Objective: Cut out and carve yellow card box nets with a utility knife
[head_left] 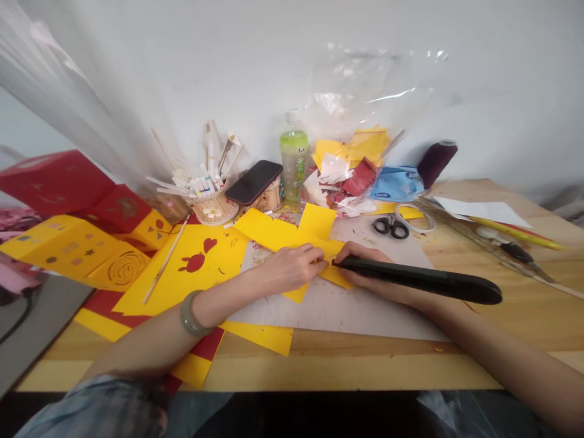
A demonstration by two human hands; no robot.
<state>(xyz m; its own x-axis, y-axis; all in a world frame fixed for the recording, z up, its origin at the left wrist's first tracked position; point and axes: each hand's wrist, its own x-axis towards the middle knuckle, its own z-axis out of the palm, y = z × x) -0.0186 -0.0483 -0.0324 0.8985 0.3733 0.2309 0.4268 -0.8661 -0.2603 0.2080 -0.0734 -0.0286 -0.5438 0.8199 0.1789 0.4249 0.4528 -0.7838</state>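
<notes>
From my end, the main worry is the small gap between the hands: the left hand (296, 266) seems to pinch the yellow piece (318, 222) with bent fingers, while the right hand (360, 249) wraps the front end of a long black tool (424, 283) beside them. If that tip slips, I judge it could nick a finger or crease the card. The piece lies over the grey sheet (374, 319), mid-counter (347, 365), its left end near the yellow sheet (168, 289), so a leftward tug could snag there. My left forearm crosses the layered paper and might drag it toward the front edge. Behind, the bottle (294, 161) and the phone (254, 182) perched on a basket limit reach; rightward, the scissors (390, 227) sit near, but bare wood at front right leaves elbow room.
</notes>
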